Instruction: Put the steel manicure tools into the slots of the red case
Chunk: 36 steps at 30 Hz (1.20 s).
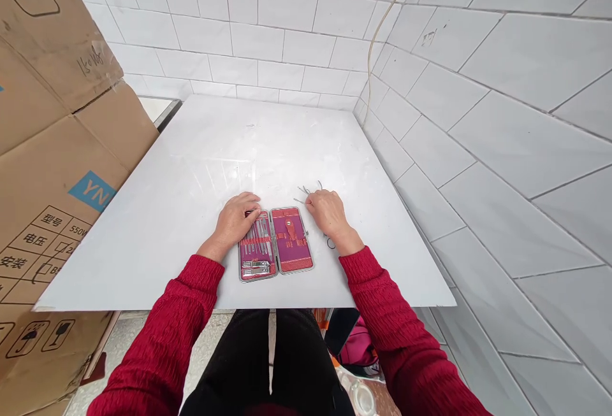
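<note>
A manicure case (295,265) lies open on the white table, dark red inside with a metal rim. Its left half holds several slim metal tools under a strap, with nail clippers (255,268) across the bottom. My left hand (235,217) rests at the upper left edge of this half, thumb apart from the fingers and holding nothing. Beyond the right half, my right hand (329,211) has its fingers closed at a thin metal tool (299,201), whose end sticks out leftward; its kind is unclear. Small metal tools (306,190) lie just past the fingers. Scissor handles (331,243) show partly beneath my right wrist.
Large cardboard boxes (57,148) stand along the table's left side. White tiled walls (478,161) close off the back and right, with a thin cable (370,53) hanging in the corner. Under the table's front edge are a pink bag (357,344) and other items.
</note>
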Each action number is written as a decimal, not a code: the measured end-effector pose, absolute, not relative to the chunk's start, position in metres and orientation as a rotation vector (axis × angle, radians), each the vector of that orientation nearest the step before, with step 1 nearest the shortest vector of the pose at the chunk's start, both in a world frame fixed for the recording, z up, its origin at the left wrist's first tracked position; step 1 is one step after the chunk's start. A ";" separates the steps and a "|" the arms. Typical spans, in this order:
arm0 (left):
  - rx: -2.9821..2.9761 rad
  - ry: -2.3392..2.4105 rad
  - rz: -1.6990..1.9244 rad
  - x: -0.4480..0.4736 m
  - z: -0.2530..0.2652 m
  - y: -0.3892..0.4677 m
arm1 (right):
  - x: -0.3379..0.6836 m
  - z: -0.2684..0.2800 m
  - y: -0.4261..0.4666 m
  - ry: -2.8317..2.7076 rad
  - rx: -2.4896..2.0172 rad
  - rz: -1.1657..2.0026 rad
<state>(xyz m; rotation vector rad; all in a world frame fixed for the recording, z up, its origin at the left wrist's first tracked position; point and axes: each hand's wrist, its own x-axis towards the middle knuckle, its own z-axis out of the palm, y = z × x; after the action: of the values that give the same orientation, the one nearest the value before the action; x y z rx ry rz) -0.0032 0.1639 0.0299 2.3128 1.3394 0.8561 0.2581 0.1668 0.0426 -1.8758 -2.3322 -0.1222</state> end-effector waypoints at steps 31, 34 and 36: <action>2.302 1.369 0.860 -0.002 0.030 0.163 | 0.263 0.030 0.170 -1.863 -1.609 0.433; 2.309 1.350 0.861 -0.002 0.030 0.163 | 0.260 0.026 0.169 -1.700 -1.496 0.742; 2.309 1.348 0.857 -0.001 0.030 0.162 | 0.259 0.023 0.170 -1.600 -1.401 0.944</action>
<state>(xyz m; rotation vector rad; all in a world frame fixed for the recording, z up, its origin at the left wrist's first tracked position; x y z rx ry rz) -0.0015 0.1620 0.0302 2.3086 1.3478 0.8571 0.2588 0.1696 0.0228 -1.4014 -1.6002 0.9436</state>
